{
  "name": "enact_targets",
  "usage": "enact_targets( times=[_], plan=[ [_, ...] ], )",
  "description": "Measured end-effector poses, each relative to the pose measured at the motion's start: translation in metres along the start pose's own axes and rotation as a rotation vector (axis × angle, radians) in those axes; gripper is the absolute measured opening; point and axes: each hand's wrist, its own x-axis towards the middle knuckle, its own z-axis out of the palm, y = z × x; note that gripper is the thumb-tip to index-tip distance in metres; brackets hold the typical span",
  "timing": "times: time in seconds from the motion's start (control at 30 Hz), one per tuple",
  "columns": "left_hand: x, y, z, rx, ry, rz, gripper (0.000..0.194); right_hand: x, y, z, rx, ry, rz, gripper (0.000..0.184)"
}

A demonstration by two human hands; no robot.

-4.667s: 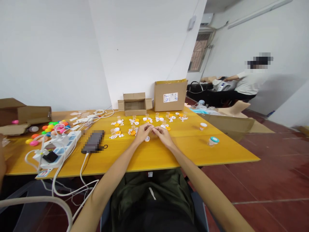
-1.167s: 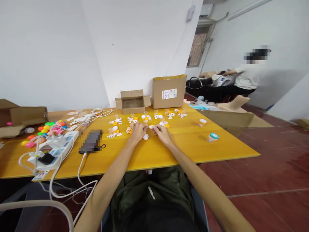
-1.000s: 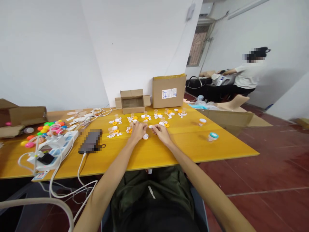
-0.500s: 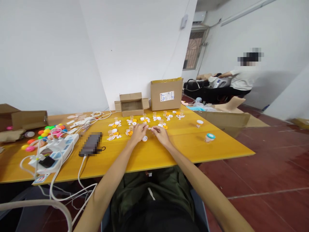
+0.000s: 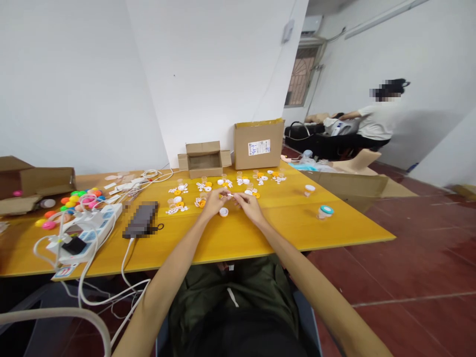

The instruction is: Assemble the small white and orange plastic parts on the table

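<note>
My left hand point(image 5: 215, 202) and my right hand point(image 5: 249, 204) meet over the middle of the yellow table point(image 5: 282, 233). Both are closed in a pinch on one small white plastic piece point(image 5: 231, 195), whose exact kind is too small to make out. Just below my left fingers a round white cap point(image 5: 223, 212) lies on the tabletop. Beyond and beside the hands are several small groups of parts: clear cups point(image 5: 204, 180), orange discs point(image 5: 179, 205) and white pieces point(image 5: 173, 210).
At the back stand an open small carton point(image 5: 206, 172) and a closed carton point(image 5: 256, 146). To the left are a power strip point(image 5: 100, 228), a phone point(image 5: 141, 219), cables and coloured balls point(image 5: 74, 198). On the right stand a teal-lidded cup point(image 5: 326, 210) and a white-lidded cup point(image 5: 309, 188). A person point(image 5: 377, 121) sits beyond.
Both hands stay together around the white piece, with only slight finger movement. The round cap below them shows more fully. The whole view has shifted slightly.
</note>
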Motion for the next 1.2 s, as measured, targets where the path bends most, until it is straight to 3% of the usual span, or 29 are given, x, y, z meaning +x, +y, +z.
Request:
enact_targets(
  times=[0.17,0.33,0.53,0.9,1.2],
  plan=[
    [-0.001,0.004,-0.002,-0.007,-0.053,0.02,0.011,0.001,0.0,-0.001,0.009,-0.013,0.005,0.043],
    [-0.002,0.005,-0.003,-0.05,-0.13,0.007,0.015,0.002,0.004,0.0,0.013,0.056,-0.01,0.041],
    [0.0,0.004,-0.002,-0.072,-0.092,0.008,0.02,0.003,0.004,0.0,0.029,0.109,0.007,0.04],
    [0.0,0.0,-0.002,-0.092,-0.087,0.023,0.019,0.002,0.008,-0.002,-0.111,0.004,-0.045,0.039],
    [-0.001,0.002,-0.003,-0.123,-0.129,0.036,0.023,0.002,0.011,0.0,-0.166,-0.017,-0.049,0.052]
  ],
)
